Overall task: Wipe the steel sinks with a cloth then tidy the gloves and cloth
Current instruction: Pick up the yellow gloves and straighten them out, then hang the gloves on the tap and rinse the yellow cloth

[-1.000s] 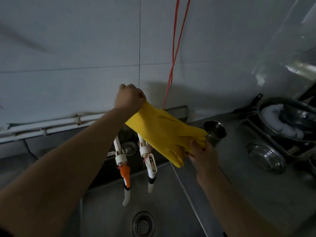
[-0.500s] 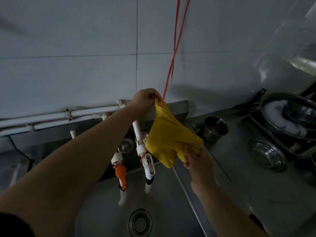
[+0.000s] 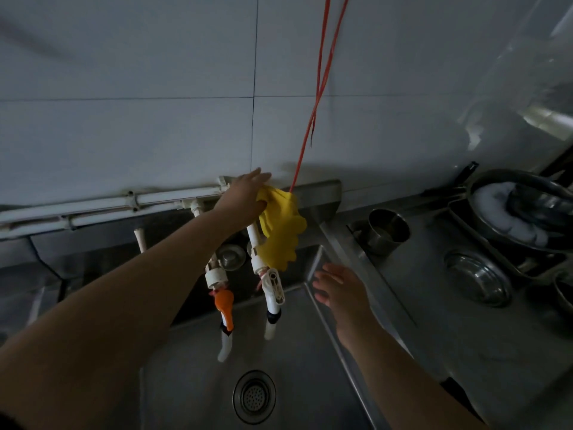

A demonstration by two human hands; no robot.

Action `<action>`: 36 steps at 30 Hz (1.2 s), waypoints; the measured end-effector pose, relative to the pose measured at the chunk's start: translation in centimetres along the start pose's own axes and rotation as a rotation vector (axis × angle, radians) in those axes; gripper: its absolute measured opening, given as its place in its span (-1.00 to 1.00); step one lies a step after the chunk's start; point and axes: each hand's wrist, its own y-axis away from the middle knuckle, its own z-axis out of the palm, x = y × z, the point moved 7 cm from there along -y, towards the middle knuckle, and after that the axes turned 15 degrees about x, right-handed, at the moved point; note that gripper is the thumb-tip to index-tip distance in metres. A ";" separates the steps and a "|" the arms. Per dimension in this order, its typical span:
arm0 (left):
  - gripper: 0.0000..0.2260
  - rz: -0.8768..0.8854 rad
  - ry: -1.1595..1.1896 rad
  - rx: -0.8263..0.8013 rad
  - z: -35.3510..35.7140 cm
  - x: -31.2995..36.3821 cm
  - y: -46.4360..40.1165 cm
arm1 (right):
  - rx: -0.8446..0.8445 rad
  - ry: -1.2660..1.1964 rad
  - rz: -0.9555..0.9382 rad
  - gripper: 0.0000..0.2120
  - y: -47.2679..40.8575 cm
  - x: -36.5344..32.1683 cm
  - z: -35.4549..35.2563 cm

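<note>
Yellow gloves [image 3: 280,231] under L hand [image 3: 245,201] grip at cuff, draped over tap; R hand [image 3: 339,293] apart, empty

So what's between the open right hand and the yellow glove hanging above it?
Nothing solid. In the head view the right hand hovers apart below the yellow glove, with only the sink's back corner behind that gap.

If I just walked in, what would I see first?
The bright yellow gloves pop out first, hanging over the white tap pipes behind the sink, with the left hand on them. Next comes the red string dangling down the grey wall. The right hand floats open just below the gloves.
</note>
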 end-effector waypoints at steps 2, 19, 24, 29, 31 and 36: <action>-0.38 -0.027 -0.050 0.019 -0.6 -0.3 1.0 | -0.037 0.028 -0.032 -0.86 0.7 -0.6 0.3; -0.77 -0.173 -0.259 -0.062 -9.8 3.1 24.9 | -0.361 0.861 -0.708 -0.93 12.5 -1.2 -3.5; -0.77 -0.339 -0.325 -0.146 -14.1 5.6 35.7 | -0.590 1.232 -0.978 -0.87 19.7 0.3 -3.6; -0.72 -0.477 -0.373 -0.158 -20.2 4.6 46.6 | -0.761 1.541 -1.242 -0.81 27.6 3.0 -1.1; -0.68 -0.549 -0.388 -0.161 -23.0 3.6 51.2 | -0.822 1.598 -1.307 -0.80 31.2 4.3 0.1; -0.68 -0.735 -0.456 -0.082 -30.1 0.3 62.2 | -1.011 1.513 -1.420 -0.75 41.8 8.3 3.8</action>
